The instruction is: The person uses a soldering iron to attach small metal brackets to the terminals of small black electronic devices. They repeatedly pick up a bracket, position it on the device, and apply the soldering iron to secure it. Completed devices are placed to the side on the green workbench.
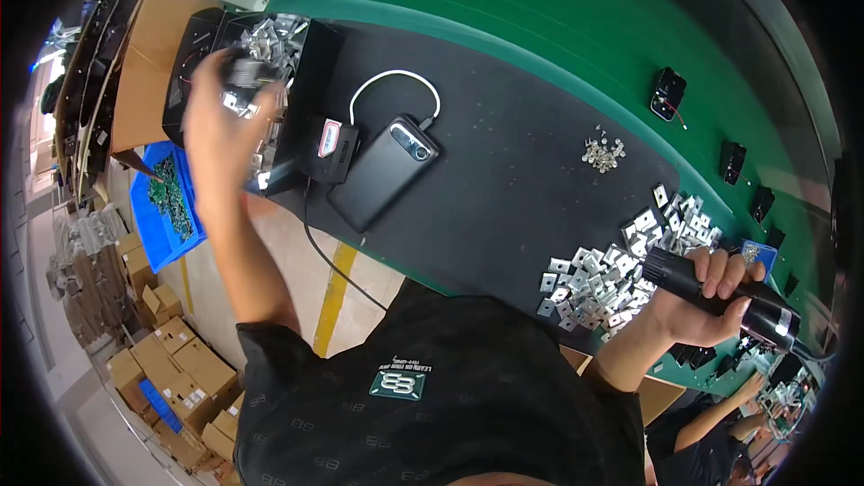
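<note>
My left hand (218,130), smeared by motion, is over a black bin (322,54) of shiny metal pieces (281,40). A small dark part (245,70) with a silvery area shows between its thumb and fingers; its kind is too blurred to tell. On the right, the fingers of my right hand (697,315) wrap round a black electric screwdriver (673,272) with a cord at its rear end. The screwdriver lies above a heap of small silver metal plates (594,283), each with a hole. Farther back sits a little pile of screws (603,153).
A black power bank (385,173) lies on the dark mat, joined by a white cable (396,74) to a small black box (333,151). Black housings (668,93) line the green surface (576,27). A blue bin (148,216) holds green boards. At lower right another person's arm (711,423) shows.
</note>
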A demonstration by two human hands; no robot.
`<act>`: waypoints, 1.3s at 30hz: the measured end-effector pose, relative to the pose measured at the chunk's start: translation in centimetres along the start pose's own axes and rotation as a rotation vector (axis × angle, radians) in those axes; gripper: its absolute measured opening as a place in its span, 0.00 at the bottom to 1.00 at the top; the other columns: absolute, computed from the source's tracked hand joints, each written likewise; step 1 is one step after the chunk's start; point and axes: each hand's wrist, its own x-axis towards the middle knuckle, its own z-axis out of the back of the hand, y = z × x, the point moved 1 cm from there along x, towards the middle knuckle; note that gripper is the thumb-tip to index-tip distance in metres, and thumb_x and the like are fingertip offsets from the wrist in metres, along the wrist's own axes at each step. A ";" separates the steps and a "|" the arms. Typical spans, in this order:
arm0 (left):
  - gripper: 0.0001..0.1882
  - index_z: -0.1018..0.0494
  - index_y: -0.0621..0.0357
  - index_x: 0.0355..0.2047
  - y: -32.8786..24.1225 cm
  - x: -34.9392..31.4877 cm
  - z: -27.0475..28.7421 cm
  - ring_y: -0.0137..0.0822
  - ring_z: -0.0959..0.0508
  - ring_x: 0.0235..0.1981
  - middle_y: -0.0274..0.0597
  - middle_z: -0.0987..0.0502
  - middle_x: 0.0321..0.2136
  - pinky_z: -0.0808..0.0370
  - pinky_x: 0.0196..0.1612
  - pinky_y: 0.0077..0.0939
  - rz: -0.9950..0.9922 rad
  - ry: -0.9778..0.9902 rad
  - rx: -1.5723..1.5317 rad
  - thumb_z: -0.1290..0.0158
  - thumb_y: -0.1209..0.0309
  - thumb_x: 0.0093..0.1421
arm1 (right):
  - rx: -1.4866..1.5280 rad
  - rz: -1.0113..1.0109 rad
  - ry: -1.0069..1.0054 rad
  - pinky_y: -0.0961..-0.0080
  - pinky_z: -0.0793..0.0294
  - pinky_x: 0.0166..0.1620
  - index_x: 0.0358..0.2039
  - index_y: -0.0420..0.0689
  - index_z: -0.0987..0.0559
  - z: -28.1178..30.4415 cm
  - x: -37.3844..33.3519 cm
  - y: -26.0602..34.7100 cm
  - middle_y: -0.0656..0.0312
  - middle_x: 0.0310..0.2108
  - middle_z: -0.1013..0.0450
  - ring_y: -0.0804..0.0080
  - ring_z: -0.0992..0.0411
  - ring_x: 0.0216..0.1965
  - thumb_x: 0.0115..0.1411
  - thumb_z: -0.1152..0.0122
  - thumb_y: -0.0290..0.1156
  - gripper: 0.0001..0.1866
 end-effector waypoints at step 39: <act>0.26 0.40 0.61 0.46 -33.0 -21.0 -9.1 0.31 0.29 0.19 0.37 0.31 0.17 0.30 0.29 0.28 -0.181 1.444 -1.830 0.38 0.66 0.54 | -1.860 -0.065 -0.257 0.62 0.38 0.58 0.56 0.40 0.32 11.6 -8.7 21.8 0.45 0.55 0.35 0.51 0.36 0.56 0.46 0.29 0.49 0.41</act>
